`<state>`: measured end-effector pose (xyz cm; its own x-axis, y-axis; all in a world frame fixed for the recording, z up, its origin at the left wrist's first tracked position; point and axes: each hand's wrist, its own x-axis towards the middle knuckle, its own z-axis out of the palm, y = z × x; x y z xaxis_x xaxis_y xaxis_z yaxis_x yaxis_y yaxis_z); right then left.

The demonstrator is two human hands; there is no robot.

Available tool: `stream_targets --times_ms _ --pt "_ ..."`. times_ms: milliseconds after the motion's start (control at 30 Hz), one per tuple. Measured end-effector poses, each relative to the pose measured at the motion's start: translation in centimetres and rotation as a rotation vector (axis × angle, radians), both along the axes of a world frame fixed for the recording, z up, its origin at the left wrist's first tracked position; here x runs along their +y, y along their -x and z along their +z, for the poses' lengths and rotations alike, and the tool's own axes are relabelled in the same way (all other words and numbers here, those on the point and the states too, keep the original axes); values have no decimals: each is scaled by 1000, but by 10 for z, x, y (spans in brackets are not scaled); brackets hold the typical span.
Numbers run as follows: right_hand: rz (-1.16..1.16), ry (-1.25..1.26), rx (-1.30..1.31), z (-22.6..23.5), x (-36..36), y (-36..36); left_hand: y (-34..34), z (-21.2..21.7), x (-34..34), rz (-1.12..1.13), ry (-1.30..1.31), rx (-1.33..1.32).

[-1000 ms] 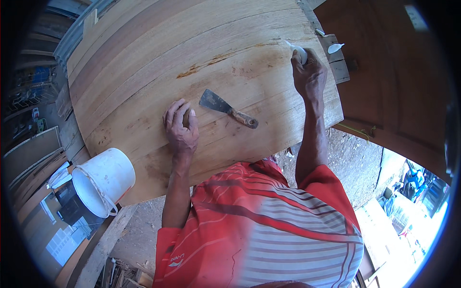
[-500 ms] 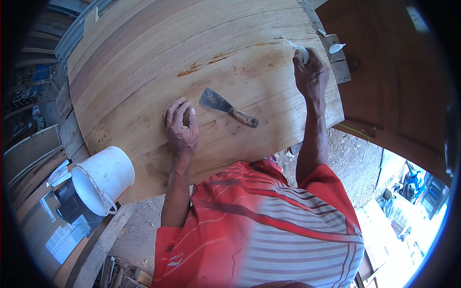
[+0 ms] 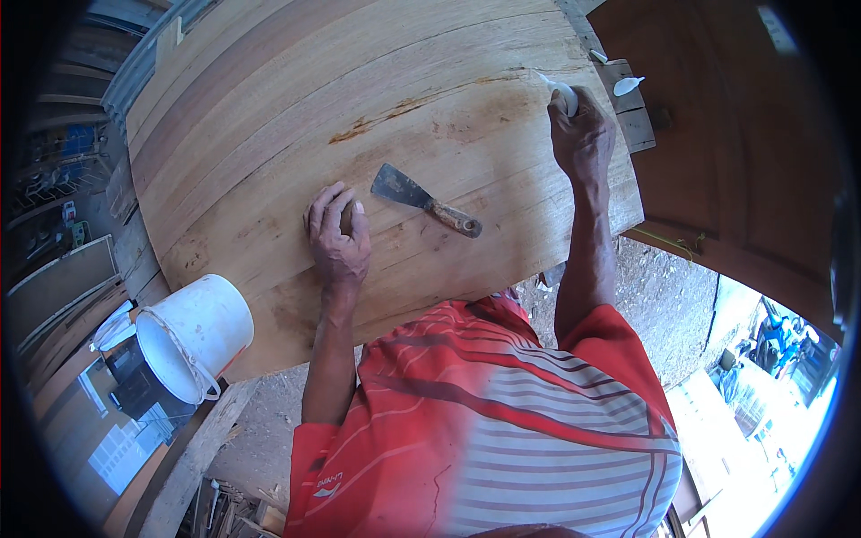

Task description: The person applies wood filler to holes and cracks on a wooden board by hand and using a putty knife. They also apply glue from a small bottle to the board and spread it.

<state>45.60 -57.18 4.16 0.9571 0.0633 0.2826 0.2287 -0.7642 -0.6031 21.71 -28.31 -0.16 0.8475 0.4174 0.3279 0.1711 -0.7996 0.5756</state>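
Observation:
My right hand (image 3: 583, 134) is closed round a small white squeeze bottle (image 3: 565, 97). The bottle's thin nozzle touches or nearly touches the wooden panel (image 3: 269, 170) by the right end of a long dark crack (image 3: 421, 103), which has brown staining along it. Most of the bottle is hidden in my fist. My left hand (image 3: 339, 235) rests on the panel with its fingers apart and slightly bent, holding nothing. Just right of it lies a putty knife (image 3: 429, 202), its dark blade toward the left and its worn handle toward the right.
A white bucket (image 3: 211, 314) lies on its side at the panel's lower left. A white nozzle-like cap (image 3: 628, 86) sits on a wood strip beyond the right edge. A large brown wooden door (image 3: 726, 179) stands at the right, and cluttered shelves (image 3: 67, 161) at the left.

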Motion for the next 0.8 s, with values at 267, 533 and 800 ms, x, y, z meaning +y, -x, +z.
stream_targets --times_ms 267,533,800 --pt "-13 9 3 -3 -4 -2 0 1 0 -5 6 7" --pt "-15 -3 -19 -3 -4 -2 0 1 0 -12 -8 7" --pt "-24 26 -29 -2 -7 -3 0 0 0 -9 -15 16"
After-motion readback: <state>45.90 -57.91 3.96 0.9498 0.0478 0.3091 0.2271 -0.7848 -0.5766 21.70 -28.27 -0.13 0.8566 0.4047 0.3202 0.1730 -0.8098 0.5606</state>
